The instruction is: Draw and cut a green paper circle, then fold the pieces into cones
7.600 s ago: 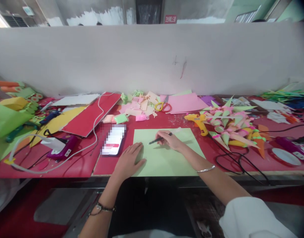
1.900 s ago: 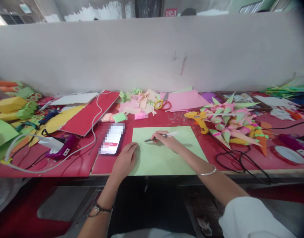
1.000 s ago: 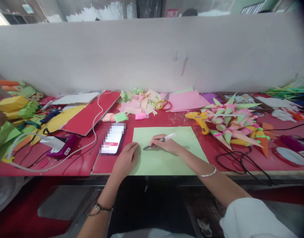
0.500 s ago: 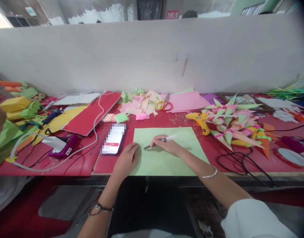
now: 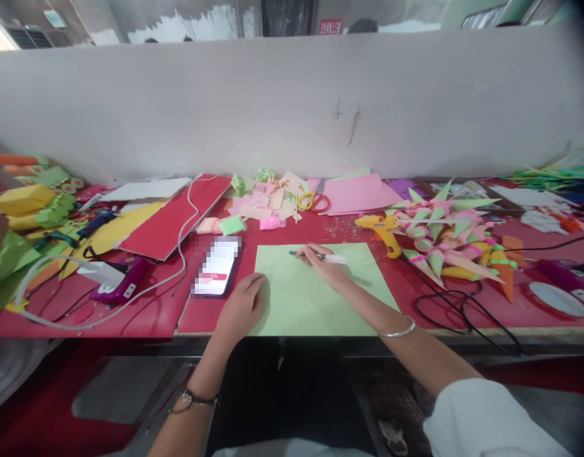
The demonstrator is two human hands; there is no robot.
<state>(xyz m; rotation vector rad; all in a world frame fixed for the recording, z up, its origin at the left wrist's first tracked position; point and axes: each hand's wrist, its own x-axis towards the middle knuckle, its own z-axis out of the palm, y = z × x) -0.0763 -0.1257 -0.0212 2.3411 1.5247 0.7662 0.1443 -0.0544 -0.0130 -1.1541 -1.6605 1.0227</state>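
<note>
A light green sheet of paper (image 5: 315, 304) lies at the front edge of the red table. My right hand (image 5: 321, 263) pinches a pen (image 5: 337, 259) above the upper middle of the sheet, its dark tip pointing left. I cannot make out any marks on the paper. My left hand (image 5: 244, 304) rests flat over the sheet's left edge, holding nothing, with its fingers partly hidden. Just left of that hand lies a phone (image 5: 216, 266) with a lit, partly blurred screen.
Behind the sheet lie scissors (image 5: 315, 201), pink paper (image 5: 356, 193) and small colored packets (image 5: 232, 225). To the right are a yellow glue gun (image 5: 387, 235), its looped cord and a heap of paper cones (image 5: 447, 238). A white cable (image 5: 181, 244) crosses the left side.
My right hand has moved up and slightly right across the sheet with the pen, which now lies more level. My left hand stays in place on the paper.
</note>
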